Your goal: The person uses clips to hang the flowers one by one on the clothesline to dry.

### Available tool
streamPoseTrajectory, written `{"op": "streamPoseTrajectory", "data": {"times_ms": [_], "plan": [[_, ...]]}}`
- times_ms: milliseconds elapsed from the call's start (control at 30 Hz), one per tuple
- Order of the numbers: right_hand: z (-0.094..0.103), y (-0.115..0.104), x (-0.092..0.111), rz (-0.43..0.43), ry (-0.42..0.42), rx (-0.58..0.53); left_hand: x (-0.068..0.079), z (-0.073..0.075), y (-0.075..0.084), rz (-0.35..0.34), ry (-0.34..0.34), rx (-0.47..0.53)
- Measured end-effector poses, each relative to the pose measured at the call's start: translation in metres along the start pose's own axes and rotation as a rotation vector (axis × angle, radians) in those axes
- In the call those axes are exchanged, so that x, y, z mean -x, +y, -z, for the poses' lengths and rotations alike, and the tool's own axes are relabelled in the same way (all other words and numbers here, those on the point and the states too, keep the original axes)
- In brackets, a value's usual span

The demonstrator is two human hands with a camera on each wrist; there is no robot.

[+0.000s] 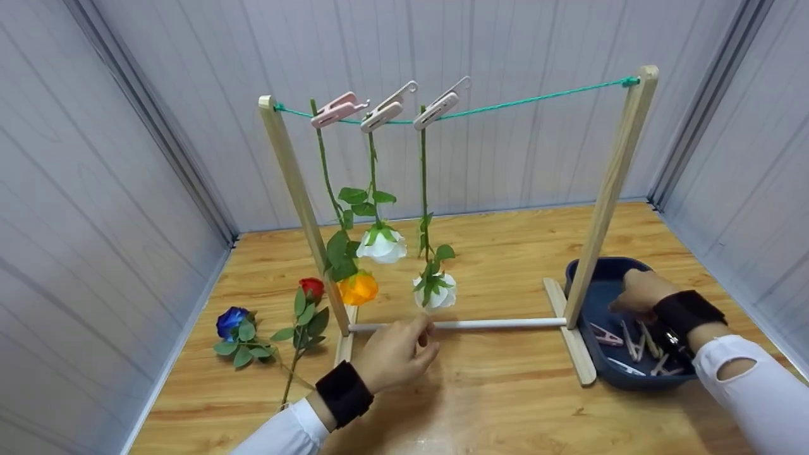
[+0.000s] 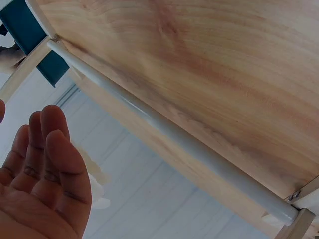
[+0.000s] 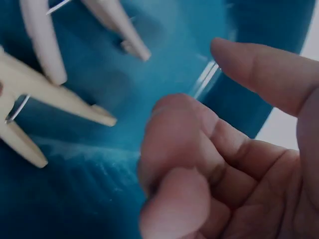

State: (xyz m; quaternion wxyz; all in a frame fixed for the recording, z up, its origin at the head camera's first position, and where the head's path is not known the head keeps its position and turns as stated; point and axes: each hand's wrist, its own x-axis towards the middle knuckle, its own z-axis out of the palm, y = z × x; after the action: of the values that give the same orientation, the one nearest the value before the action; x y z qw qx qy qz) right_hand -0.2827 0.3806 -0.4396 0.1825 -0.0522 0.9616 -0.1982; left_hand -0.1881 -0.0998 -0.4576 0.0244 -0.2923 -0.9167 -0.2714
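My right hand (image 1: 641, 294) reaches into a dark blue basin (image 1: 608, 378), its fingers loosely bent and holding nothing. In the right wrist view, cream clothespins (image 3: 55, 92) lie near those fingers, apart from them. My left hand (image 1: 395, 354) is empty and relaxed, by the white rod (image 1: 499, 324) and under a white rose (image 1: 436, 291). Three artificial roses hang head down from a green cord (image 1: 537, 98): that one, a second white rose (image 1: 382, 245) and an orange rose (image 1: 358, 288). A pink clothespin (image 1: 334, 111) and two pale clothespins (image 1: 436, 111) clip their stems to the cord.
A blue rose (image 1: 232, 323) and a red rose (image 1: 311, 289) lie on the wooden table (image 1: 480, 404) at the left. Two wooden posts (image 1: 610, 196) carry the cord; the basin stands beside the right one. Ribbed pale panels (image 1: 505, 38) enclose the table.
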Motion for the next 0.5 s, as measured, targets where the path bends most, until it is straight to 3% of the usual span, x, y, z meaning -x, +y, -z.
{"op": "streamPoseTrajectory", "data": {"times_ms": [333, 500], "plan": [[-0.0066, -0.0022, 0.0009, -0.048, -0.167, 0.11, -0.0013, -0.0024, 0.0012, 0.02, -0.023, 0.016], [-0.0081, -0.0033, 0.0022, -0.004, -0.192, 0.146, -0.0014, -0.0038, 0.0007, 0.009, -0.017, 0.029]]}}
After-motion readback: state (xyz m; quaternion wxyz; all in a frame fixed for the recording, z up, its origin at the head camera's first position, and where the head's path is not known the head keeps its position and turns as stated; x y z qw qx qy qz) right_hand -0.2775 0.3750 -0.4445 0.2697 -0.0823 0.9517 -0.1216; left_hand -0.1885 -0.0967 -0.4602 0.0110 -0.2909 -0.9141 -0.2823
